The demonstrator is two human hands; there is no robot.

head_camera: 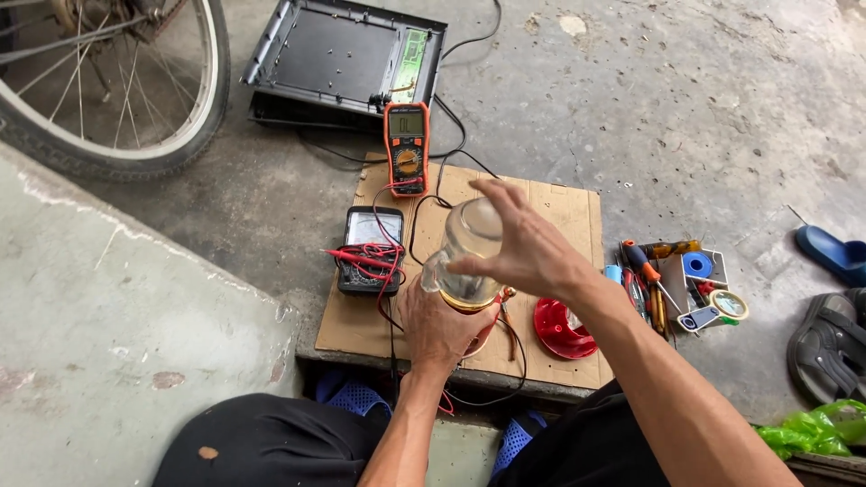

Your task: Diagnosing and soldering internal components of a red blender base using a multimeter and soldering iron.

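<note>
Bike wheel (117,81) off to the left, then two multimeters (370,251). Left hand (442,326) was gripping the base of an upright clear glass jar (465,252) over the cardboard sheet (559,212), right hand (523,245) clamped round its top. Red cap (561,329) and screwdrivers (651,275) sat rightward.

Outdoor-looking spot, bare grey concrete floor (631,117), stained and pitted, flat daylight, no hard shadows. Raised concrete ledge (108,334) runs diagonally along the left side, paler, with chipped patches. Bicycle wheel (117,86) stands top left, tyre touching the floor near the ledge. Opened black device casing (334,59) lies on the floor top centre. Sheet of cardboard (559,216) laid over a low platform mid-frame. Blue slipper (830,252) and dark sandal (825,347) at right edge, green plastic bag (812,428) bottom right
</note>
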